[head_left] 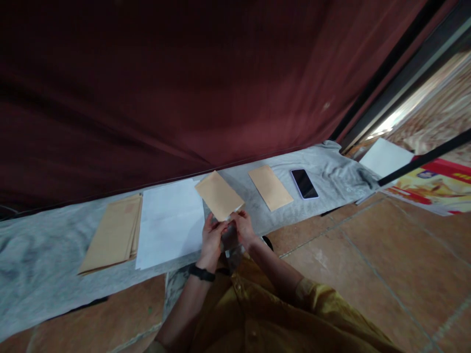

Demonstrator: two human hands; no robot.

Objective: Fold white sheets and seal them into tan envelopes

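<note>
Head view shows my left hand [212, 236] and right hand [243, 226] both pinching the near edge of a brown envelope [219, 195], held above the grey cloth [37, 255]. Its long axis runs from 5 o'clock up to 11 o'clock, pointing away from me, white paper [169, 223] at its 8 o'clock.

Envelope [219, 195]: near edge hidden behind left hand [212, 239] and right hand [243, 226]. Grey cloth [44, 255] cut off at left border, printed sheet [437, 189] at right.
</note>
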